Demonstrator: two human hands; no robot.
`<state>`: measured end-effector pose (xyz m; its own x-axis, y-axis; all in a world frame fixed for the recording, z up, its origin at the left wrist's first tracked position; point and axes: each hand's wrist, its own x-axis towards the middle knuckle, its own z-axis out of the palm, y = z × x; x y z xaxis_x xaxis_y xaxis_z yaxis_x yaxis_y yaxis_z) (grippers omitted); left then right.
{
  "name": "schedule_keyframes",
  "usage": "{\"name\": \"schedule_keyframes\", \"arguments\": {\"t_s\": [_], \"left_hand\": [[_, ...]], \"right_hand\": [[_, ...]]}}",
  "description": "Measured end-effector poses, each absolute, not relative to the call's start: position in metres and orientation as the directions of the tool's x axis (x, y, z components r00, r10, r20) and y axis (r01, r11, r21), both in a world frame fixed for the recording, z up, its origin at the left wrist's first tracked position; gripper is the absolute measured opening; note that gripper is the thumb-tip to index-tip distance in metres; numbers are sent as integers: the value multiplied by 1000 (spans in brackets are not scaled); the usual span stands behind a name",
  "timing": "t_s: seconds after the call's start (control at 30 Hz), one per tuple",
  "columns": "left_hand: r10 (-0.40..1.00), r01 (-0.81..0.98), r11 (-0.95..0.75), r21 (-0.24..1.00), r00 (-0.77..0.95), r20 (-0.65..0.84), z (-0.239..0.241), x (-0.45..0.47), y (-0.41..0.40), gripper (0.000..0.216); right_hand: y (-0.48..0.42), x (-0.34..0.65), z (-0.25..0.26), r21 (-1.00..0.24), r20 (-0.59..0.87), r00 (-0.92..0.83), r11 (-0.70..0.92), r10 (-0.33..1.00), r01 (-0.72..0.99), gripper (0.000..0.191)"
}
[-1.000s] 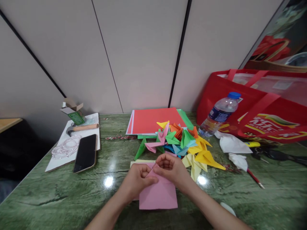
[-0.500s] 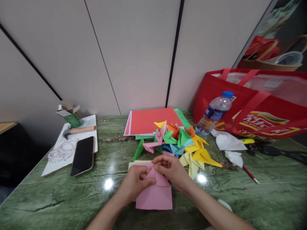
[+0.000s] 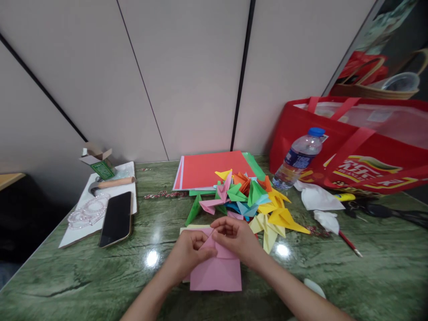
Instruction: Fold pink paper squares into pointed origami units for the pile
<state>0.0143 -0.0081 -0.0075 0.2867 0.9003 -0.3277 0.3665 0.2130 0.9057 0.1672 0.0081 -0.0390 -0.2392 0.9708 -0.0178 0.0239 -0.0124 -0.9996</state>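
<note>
A small pink folded paper (image 3: pixel 222 251) is between my two hands, low in the middle of the view. My left hand (image 3: pixel 191 249) pinches its left side, thumb lying on the front. With thumb and fingertips, my right hand (image 3: pixel 236 236) grips the upper right part near a pointed fold. Under it lies a pink sheet (image 3: pixel 216 276), with the edge of a pale yellow sheet (image 3: pixel 187 228) showing behind. Just beyond my hands is a pile of folded paper cranes (image 3: pixel 256 196) in green, pink, orange, blue and yellow.
Red paper sheets (image 3: pixel 214 167) lie stacked at the back. Left are a phone (image 3: pixel 116 219), a hammer (image 3: pixel 115 183), a beaded string (image 3: pixel 88 211) and a small green box (image 3: pixel 102 168). Right stand a water bottle (image 3: pixel 299 158) and red bag (image 3: pixel 368 151), with tissue (image 3: pixel 317 196) and a pencil (image 3: pixel 349 243).
Both hands stay almost in place on the pink folded paper. The right thumb and fingers have shifted slightly at its upper fold. The whole view has moved very little.
</note>
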Motion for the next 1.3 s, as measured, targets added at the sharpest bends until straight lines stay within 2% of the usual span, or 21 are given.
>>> {"name": "schedule_keyframes", "arguments": {"t_s": [0.1,0.2,0.37,0.47,0.6,0.7,0.8,0.9,1.0,1.1,1.2,1.3], "left_hand": [[909,320,160,934,322,-266,-6,17,-8,32],[930,314,136,940,288,-230,-6,18,-8,36],[941,245,208,947,214,-262,-7,18,-10,27],[886,72,350,934,298,-355,-6,16,-12,17],[827,-136,481,866,398,-397,-1,15,-12,33],[801,-213,509,834,471,-368,2,13,-12,44],[803,-213,476,854,502,-322,2,12,-12,37],[832,-156,450,879,431,-349,-3,13,-13,29],[872,-109,448,887,270,-407,-6,15,-12,25],[904,-163,424,891,132,-406,-7,16,-9,26],[935,-206,355,912,82,-345,-7,16,-7,26],[986,-70,155,985,67,-150,-7,13,-6,23]], "right_hand": [[9,168,-40,-1000,-13,-230,-12,973,2,15],[9,168,-39,-1000,-12,-218,-14,976,-10,15],[7,167,-33,-998,-36,-180,-46,983,-51,18],[8,169,-32,-990,-79,-144,-95,986,-103,22],[13,173,-34,-980,-110,-105,-126,988,-154,28],[16,175,-35,-984,-87,-83,-99,993,-145,28],[15,175,-35,-991,-68,-79,-77,995,-113,25],[13,173,-35,-996,-41,-120,-49,992,-71,23],[10,170,-36,-999,13,-160,6,987,-39,24],[9,169,-37,-999,40,-192,33,981,-39,25],[9,169,-37,-998,69,-206,65,976,-26,19],[9,171,-35,-992,115,-175,121,978,25,13]]}}
